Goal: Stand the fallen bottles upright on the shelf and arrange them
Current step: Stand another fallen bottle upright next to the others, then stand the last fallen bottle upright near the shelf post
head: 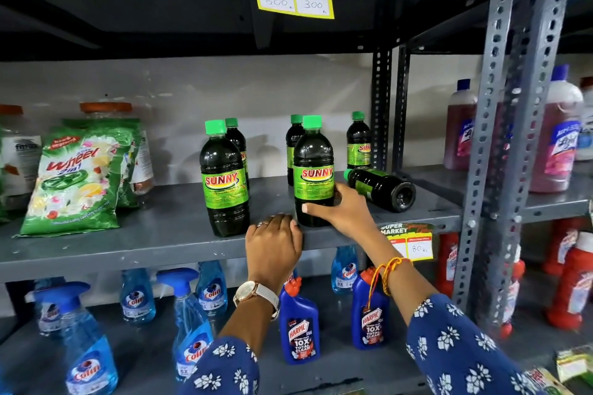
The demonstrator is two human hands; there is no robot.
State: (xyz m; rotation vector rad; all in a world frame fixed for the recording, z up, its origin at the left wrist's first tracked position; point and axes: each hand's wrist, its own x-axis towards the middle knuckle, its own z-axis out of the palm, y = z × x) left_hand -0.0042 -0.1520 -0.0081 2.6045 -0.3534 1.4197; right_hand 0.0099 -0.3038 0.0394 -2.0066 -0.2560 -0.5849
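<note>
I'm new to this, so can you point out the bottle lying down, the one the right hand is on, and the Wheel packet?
fallen bottle (382, 188), head view, side.
held bottle (313, 170), head view, label.
Wheel packet (75, 181), head view, front.

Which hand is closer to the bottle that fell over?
The right hand. It grips an upright Sunny bottle just left of the fallen bottle. The left hand rests on the shelf edge, farther left.

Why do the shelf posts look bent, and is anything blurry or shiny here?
Head view: the wide-angle lens bows the grey perforated metal post near the edge; the edges blur, as with the pink liquid bottle; light glints off the upright dark green-capped bottle under the right hand.
</note>
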